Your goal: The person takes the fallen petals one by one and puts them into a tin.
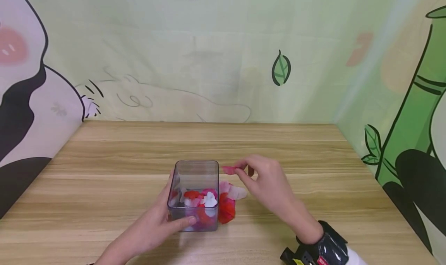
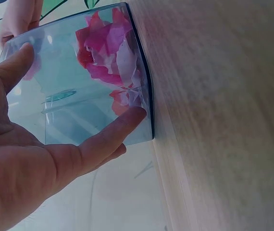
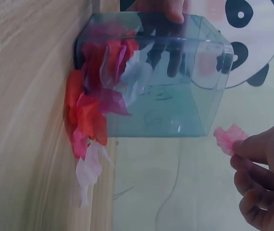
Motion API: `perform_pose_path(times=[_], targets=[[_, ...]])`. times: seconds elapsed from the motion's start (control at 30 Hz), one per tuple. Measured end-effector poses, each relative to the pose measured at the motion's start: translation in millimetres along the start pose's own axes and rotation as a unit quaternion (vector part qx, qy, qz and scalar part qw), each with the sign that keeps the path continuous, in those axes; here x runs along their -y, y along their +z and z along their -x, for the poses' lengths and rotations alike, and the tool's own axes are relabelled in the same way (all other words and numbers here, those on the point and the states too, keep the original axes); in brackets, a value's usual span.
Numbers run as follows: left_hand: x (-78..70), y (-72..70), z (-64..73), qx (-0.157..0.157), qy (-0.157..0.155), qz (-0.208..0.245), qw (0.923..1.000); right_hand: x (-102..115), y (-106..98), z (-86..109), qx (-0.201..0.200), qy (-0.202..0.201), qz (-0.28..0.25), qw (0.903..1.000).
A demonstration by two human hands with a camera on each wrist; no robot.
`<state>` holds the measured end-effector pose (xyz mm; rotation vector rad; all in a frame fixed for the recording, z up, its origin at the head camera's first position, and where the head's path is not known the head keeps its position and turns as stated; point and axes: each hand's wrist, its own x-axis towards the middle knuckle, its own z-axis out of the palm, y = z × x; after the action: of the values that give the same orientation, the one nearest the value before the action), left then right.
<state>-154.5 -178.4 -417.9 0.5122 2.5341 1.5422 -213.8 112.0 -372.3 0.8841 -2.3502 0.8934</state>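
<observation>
A clear plastic box (image 1: 193,172) stands on the wooden table, open at the top. My left hand (image 1: 162,218) grips it from the left, the thumb on the near wall. In the left wrist view, two digits press against its see-through side. Inside, red, pink and white petals (image 1: 209,200) lie heaped at the bottom. My right hand (image 1: 268,182) pinches one pink petal (image 3: 229,138) between thumb and fingertips. That petal hangs in the air just right of the box's rim, apart from it.
Against the box's right side lies a small loose pile of red petals (image 1: 227,210) and pale pink petals (image 1: 237,192). A green backdrop (image 1: 306,44) with cartoon pandas and leaves rises behind the table (image 1: 139,141). A black strapped device (image 1: 331,243) sits on the right wrist.
</observation>
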Motion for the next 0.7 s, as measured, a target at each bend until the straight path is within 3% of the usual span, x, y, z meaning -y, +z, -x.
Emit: perform_pose_path(times=[0.2, 0.7], targets=[[-1.4, -0.4, -0.1, 0.006, 0.003, 0.009, 0.9999, 12.5, 3.7, 2.0, -0.032, -0.058, -0.012, 0.9977], [-1.0, -1.1, 0.3, 0.011, 0.024, 0.021, 0.9994, 27.5, 14.7, 6.1, -0.038, -0.114, -0.049, 0.9915]])
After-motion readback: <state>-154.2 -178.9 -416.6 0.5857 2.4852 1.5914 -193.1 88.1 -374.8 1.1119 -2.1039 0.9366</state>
